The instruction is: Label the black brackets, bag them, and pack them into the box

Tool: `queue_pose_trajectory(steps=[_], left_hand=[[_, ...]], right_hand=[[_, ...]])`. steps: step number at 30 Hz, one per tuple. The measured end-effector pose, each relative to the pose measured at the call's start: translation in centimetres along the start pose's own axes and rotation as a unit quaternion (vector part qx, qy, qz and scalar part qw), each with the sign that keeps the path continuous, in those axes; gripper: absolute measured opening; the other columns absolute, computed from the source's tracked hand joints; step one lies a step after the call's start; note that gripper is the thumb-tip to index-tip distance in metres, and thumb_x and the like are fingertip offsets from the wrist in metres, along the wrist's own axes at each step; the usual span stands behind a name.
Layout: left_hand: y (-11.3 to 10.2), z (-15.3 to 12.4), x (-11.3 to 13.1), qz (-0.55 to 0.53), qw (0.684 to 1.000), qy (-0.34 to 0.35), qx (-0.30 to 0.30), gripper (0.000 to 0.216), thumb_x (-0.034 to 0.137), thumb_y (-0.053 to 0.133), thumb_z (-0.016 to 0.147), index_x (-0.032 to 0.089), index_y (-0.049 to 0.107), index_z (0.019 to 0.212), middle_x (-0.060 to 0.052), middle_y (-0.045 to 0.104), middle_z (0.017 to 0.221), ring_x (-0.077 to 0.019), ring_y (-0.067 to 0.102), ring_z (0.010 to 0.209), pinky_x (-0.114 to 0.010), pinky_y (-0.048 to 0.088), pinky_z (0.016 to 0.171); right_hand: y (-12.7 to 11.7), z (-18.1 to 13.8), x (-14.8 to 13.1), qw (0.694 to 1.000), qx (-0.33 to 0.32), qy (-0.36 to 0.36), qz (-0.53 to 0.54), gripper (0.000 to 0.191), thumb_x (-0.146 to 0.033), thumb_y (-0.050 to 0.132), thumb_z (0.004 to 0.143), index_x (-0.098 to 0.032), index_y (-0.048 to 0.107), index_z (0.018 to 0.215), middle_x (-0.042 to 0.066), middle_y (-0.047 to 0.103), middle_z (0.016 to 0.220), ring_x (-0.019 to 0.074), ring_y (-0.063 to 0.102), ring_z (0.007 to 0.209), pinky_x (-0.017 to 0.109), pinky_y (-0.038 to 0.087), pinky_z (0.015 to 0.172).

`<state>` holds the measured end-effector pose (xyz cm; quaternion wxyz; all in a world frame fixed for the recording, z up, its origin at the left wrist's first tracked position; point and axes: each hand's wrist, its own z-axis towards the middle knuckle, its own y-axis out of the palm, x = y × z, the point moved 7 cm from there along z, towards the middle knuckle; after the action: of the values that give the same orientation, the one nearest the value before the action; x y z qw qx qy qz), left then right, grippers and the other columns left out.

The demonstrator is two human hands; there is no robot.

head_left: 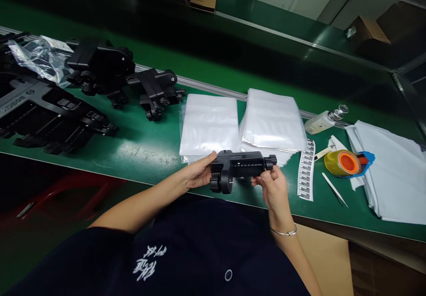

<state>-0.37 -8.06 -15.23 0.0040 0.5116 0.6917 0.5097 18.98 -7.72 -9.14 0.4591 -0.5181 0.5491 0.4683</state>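
A black plastic clamp bracket with knobs is held up between my two hands at the bench's front edge. My left hand grips its left end, beside a ribbed knob, with the thumb on top. On the opposite end, my right hand closes its fingers near the small knob at the bracket's right. Just behind the bracket lie two stacks of clear plastic bags, the left stack flat and the right stack overlapping it. Some of my left fingers are hidden behind the bracket.
Similar black brackets and grey-black Bosch units crowd the green bench's left. To the right are a label strip, a pump bottle, tweezers, a yellow tape roll and white sheets. A metal rail runs behind.
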Motion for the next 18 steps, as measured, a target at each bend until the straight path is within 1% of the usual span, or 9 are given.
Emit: queue_pose_trajectory(steps=[3, 7, 9, 12, 14, 15, 16, 17, 18], left_hand=[[0.1, 1.0, -0.1, -0.006, 0.999, -0.042, 0.004, 0.056, 0.067, 0.055, 0.085, 0.018, 0.072, 0.108, -0.007, 0.073, 0.079, -0.0187, 0.067, 0.066, -0.028, 0.052, 0.061], [1.0, 2.0, -0.1, -0.035, 0.997, -0.066, 0.006, 0.053, 0.061, 0.051, 0.090, 0.018, 0.068, 0.116, -0.007, 0.075, 0.084, -0.0203, 0.069, 0.069, -0.031, 0.053, 0.069], [1.4, 2.1, -0.1, -0.041, 0.997, -0.066, 0.005, 0.051, 0.058, 0.050, 0.092, 0.018, 0.067, 0.119, -0.008, 0.075, 0.082, -0.0202, 0.069, 0.067, -0.031, 0.053, 0.070], [1.8, 2.0, 0.0, -0.029, 0.998, -0.058, -0.002, 0.053, 0.058, 0.051, 0.091, 0.016, 0.067, 0.118, -0.010, 0.075, 0.083, -0.0216, 0.069, 0.069, -0.031, 0.053, 0.069], [1.9, 2.0, 0.2, -0.016, 0.999, -0.048, -0.006, 0.054, 0.060, 0.054, 0.088, 0.015, 0.068, 0.115, -0.011, 0.075, 0.087, -0.0228, 0.070, 0.075, -0.032, 0.053, 0.071], [1.8, 2.0, 0.3, -0.007, 0.999, -0.041, 0.000, 0.053, 0.060, 0.056, 0.087, 0.015, 0.069, 0.113, -0.011, 0.075, 0.090, -0.0228, 0.070, 0.076, -0.031, 0.053, 0.072], [1.5, 1.9, 0.5, 0.006, 0.999, -0.030, 0.017, 0.052, 0.058, 0.058, 0.086, 0.015, 0.069, 0.112, -0.011, 0.075, 0.093, -0.0223, 0.070, 0.078, -0.031, 0.053, 0.072], [0.9, 1.8, 0.8, 0.027, 0.998, -0.014, 0.046, 0.050, 0.057, 0.061, 0.084, 0.015, 0.069, 0.110, -0.011, 0.074, 0.095, -0.0218, 0.069, 0.079, -0.030, 0.053, 0.073], [0.2, 1.6, 1.3, 0.059, 0.995, 0.011, 0.082, 0.050, 0.056, 0.064, 0.082, 0.015, 0.069, 0.110, -0.010, 0.074, 0.098, -0.0215, 0.068, 0.081, -0.030, 0.053, 0.074]], right_hand=[[1.1, -0.9, -2.0, 0.993, -0.004, -0.064, -0.102, 0.043, -0.053, 0.076, 0.070, -0.022, 0.055, 0.091, -0.002, 0.064, 0.069, 0.0142, 0.063, 0.056, 0.028, 0.056, 0.054], [4.0, -2.5, -4.9, 0.943, -0.047, -0.170, -0.284, 0.040, -0.043, 0.079, 0.069, -0.023, 0.057, 0.096, 0.000, 0.067, 0.074, 0.0185, 0.066, 0.065, 0.032, 0.057, 0.061], [5.3, -3.1, -5.7, 0.922, -0.067, -0.210, -0.319, 0.038, -0.044, 0.076, 0.073, -0.022, 0.057, 0.100, 0.002, 0.069, 0.077, 0.0196, 0.067, 0.066, 0.033, 0.058, 0.061], [6.0, -3.5, -6.0, 0.910, -0.080, -0.221, -0.340, 0.037, -0.046, 0.071, 0.079, -0.022, 0.058, 0.104, 0.004, 0.069, 0.080, 0.0206, 0.068, 0.068, 0.034, 0.057, 0.062], [5.2, -3.4, -5.8, 0.910, -0.094, -0.215, -0.343, 0.041, -0.048, 0.069, 0.081, -0.022, 0.059, 0.110, 0.006, 0.071, 0.086, 0.0220, 0.069, 0.074, 0.035, 0.058, 0.066], [4.3, -3.4, -5.5, 0.911, -0.106, -0.207, -0.340, 0.046, -0.049, 0.069, 0.081, -0.022, 0.058, 0.117, 0.007, 0.071, 0.092, 0.0228, 0.070, 0.079, 0.036, 0.058, 0.070], [2.9, -3.2, -5.1, 0.915, -0.113, -0.197, -0.335, 0.052, -0.050, 0.068, 0.082, -0.023, 0.056, 0.125, 0.008, 0.071, 0.101, 0.0233, 0.070, 0.085, 0.037, 0.058, 0.074], [0.8, -3.0, -4.5, 0.920, -0.101, -0.184, -0.331, 0.056, -0.050, 0.065, 0.084, -0.024, 0.051, 0.132, 0.009, 0.070, 0.109, 0.0236, 0.070, 0.091, 0.038, 0.057, 0.079], [-2.0, -2.7, -3.9, 0.924, -0.069, -0.169, -0.336, 0.059, -0.051, 0.062, 0.087, -0.024, 0.047, 0.137, 0.010, 0.068, 0.117, 0.0242, 0.068, 0.097, 0.040, 0.056, 0.084]])
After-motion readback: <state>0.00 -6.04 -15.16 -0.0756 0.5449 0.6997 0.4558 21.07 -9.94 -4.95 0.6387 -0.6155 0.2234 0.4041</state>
